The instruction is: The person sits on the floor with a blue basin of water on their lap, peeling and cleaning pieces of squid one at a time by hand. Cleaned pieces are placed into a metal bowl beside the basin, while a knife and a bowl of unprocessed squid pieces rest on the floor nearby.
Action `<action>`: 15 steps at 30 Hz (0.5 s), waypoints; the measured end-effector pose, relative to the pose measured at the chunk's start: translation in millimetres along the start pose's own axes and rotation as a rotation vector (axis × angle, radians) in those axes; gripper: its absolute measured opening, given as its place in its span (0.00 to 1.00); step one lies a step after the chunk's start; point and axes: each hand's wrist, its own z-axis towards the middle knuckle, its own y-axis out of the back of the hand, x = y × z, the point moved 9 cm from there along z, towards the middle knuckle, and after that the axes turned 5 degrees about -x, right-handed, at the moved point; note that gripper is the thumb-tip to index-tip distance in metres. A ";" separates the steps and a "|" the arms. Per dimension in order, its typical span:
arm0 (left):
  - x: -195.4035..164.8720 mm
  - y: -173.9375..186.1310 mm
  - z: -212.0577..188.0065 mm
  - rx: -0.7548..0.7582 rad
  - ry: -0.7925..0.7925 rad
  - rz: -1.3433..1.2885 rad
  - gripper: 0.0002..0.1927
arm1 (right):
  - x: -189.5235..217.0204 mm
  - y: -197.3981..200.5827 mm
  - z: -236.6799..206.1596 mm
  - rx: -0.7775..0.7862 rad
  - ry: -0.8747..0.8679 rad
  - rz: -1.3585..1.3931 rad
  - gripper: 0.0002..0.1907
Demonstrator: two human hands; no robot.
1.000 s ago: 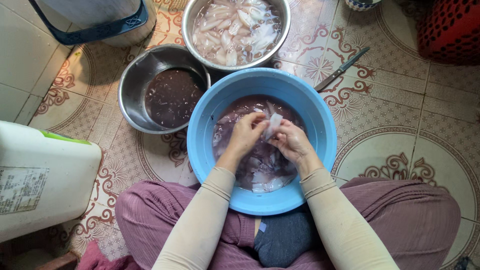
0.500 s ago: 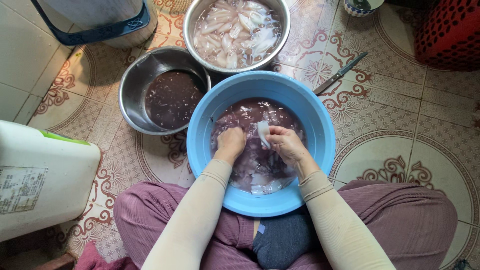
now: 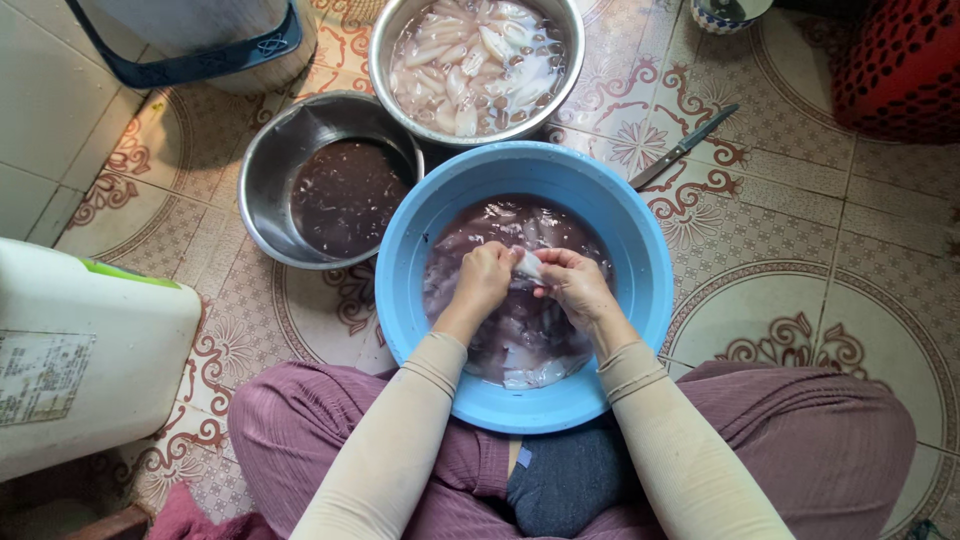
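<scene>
1. Legs, two, in mauve trousers, folded at bottom of view; dark cloth between the knees.
2. Sleeves, two, beige, reaching forward from bottom edge into the basin.
3. Blue basin [image 3: 655, 290], one, round plastic, on floor just ahead of the knees; filled with dark purple liquid and pale squid pieces, too many and too murky to count.
4. Left hand [image 3: 487, 282], one, over middle of basin, fingers curled shut on the near end of a squid piece.
5. Right hand [image 3: 573, 285], one, just beside the left, fingers pinched closed on the same piece.
6. Squid piece [image 3: 528, 266], one, small and white, held between both hands just above the liquid.
7. White container [image 3: 85, 350], one, large, with green edge and label, at left.
8. Steel bowl [image 3: 265, 170], one, left of and touching the basin rim; holds dark liquid.
9. Knife [image 3: 684, 148], one, dark handle, flat on tiled floor right of basin.
10. Steel pot [image 3: 385, 75], one, beyond basin; full of pale cleaned squid in cloudy water.
11. Red basket [image 3: 900, 65], one, far right corner.
12. Patterned cup [image 3: 728, 12], one, top edge, partly cut off.
13. Blue-rimmed tub [image 3: 200, 45], one, far left.
</scene>
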 end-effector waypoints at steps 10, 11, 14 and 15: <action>29.3 5.8 -5.0 -0.119 0.336 -0.338 0.22 | -9.7 2.8 1.1 0.017 -0.139 0.143 0.10; 28.7 5.2 -6.8 -0.127 0.367 -0.430 0.18 | -10.6 3.9 1.5 0.008 -0.156 0.163 0.11; -0.1 -14.0 -13.9 0.090 0.203 -0.602 0.18 | -13.9 5.9 1.4 -0.008 -0.199 0.185 0.10; -1.1 -13.2 -14.8 0.068 0.193 -0.546 0.14 | -13.9 2.7 1.1 0.029 -0.199 0.191 0.10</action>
